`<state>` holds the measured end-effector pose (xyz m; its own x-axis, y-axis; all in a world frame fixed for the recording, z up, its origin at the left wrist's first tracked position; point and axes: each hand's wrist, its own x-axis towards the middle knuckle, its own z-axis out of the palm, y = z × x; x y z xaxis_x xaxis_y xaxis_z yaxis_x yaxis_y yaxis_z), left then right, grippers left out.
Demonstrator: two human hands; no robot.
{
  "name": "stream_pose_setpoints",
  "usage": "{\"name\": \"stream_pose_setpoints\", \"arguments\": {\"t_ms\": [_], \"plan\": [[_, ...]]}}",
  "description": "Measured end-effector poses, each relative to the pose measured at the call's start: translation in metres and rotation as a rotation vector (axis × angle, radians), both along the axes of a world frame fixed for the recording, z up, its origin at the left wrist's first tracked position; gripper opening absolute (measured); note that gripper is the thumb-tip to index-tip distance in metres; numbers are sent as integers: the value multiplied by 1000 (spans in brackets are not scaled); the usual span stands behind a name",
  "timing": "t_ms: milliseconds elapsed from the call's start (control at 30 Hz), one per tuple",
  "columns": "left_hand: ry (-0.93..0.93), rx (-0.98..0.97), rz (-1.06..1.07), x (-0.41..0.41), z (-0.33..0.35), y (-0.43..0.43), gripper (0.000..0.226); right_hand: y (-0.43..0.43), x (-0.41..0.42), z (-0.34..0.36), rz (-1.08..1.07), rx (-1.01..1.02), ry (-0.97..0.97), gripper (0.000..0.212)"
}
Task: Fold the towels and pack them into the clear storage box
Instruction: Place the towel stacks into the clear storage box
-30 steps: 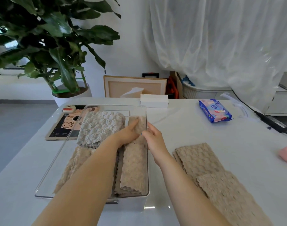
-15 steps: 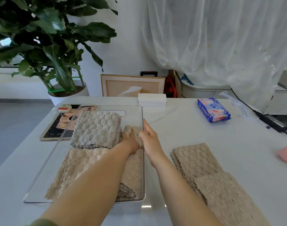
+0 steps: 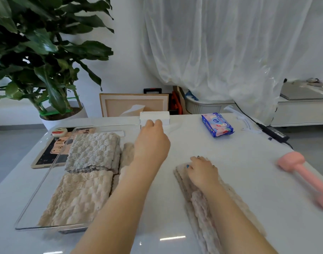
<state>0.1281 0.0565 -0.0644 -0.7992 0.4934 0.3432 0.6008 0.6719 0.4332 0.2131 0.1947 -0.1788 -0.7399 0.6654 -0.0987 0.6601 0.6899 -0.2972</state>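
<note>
The clear storage box (image 3: 47, 180) sits on the white table at the left. It holds a folded grey towel (image 3: 93, 151) at the back, a folded beige towel (image 3: 80, 197) in front, and a narrow beige towel (image 3: 126, 154) along its right wall. My left hand (image 3: 151, 143) hovers above the box's right side, fingers loose, holding nothing. My right hand (image 3: 203, 171) rests on the far end of the folded beige towels (image 3: 199, 204) that lie on the table to the right of the box. My forearm hides part of them.
A white tissue box (image 3: 155, 117) and a blue wipes pack (image 3: 217, 124) lie at the table's far side. A pink dumbbell (image 3: 303, 173) lies at the right edge. A cartoon-printed board (image 3: 52, 153) sits under the box's far left corner. A potted plant (image 3: 47, 61) stands behind.
Both hands have left the narrow towel in the box. My left hand rose above the box's right side; my right hand moved right onto the towels on the table.
</note>
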Motion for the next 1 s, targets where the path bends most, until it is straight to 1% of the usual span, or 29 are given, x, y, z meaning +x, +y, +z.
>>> {"name": "stream_pose_setpoints", "arguments": {"t_ms": [67, 100, 167, 200, 267, 300, 333, 400, 467, 500, 533, 567, 600, 633, 700, 733, 800, 867, 933, 1000], "plan": [[-99, 14, -96, 26, -11, 25, 36, 19, 17, -2, -96, -44, -66, 34], [-192, 6, -115, 34, -24, 39, 37, 27, 24, -2, -148, -71, -88, 35], [-438, -19, -67, 45, -58, 58, 39, 38, 33, -8, -234, -129, -122, 37], [-517, -52, -17, 50, -78, 67, 38, 44, 37, -12, -268, -157, -140, 38], [-605, -187, 41, 59, -114, 74, 38, 49, 41, -20, -296, -225, -162, 44], [-620, -258, 45, 62, -126, 74, 41, 51, 41, -24, -292, -255, -159, 46], [-648, -279, 57, 65, -137, 76, 44, 54, 42, -27, -286, -279, -150, 47], [-709, -206, 113, 64, -149, 77, 47, 55, 40, -31, -278, -328, -117, 43], [-792, -77, 177, 59, -154, 81, 41, 57, 39, -34, -273, -371, -67, 40], [-858, 6, 200, 56, -153, 82, 29, 57, 38, -34, -266, -381, -24, 42], [-906, 67, 212, 54, -153, 83, 12, 58, 36, -34, -259, -398, 29, 46], [-941, 134, 230, 52, -152, 85, 9, 59, 34, -32, -247, -418, 88, 48], [-956, 208, 249, 50, -153, 86, 20, 59, 33, -28, -227, -436, 145, 46], [-962, 284, 257, 48, -152, 88, 22, 60, 31, -25, -204, -448, 200, 40], [-954, 443, 244, 49, -145, 91, 13, 62, 27, -15, -147, -441, 329, 29], [-948, 518, 229, 49, -141, 92, 13, 62, 27, -8, -119, -432, 406, 26], [-908, 655, 201, 48, -131, 93, 18, 59, 27, 8, -64, -396, 545, 21], [-850, 755, 187, 43, -119, 92, 21, 53, 25, 24, -30, -281, 630, 21], [-820, 792, 171, 38, -103, 89, 20, 43, 20, 40, -4, -155, 694, 26], [-854, 779, 164, 31, -85, 83, 22, 28, 14, 51, 73, -98, 731, 32]]}}
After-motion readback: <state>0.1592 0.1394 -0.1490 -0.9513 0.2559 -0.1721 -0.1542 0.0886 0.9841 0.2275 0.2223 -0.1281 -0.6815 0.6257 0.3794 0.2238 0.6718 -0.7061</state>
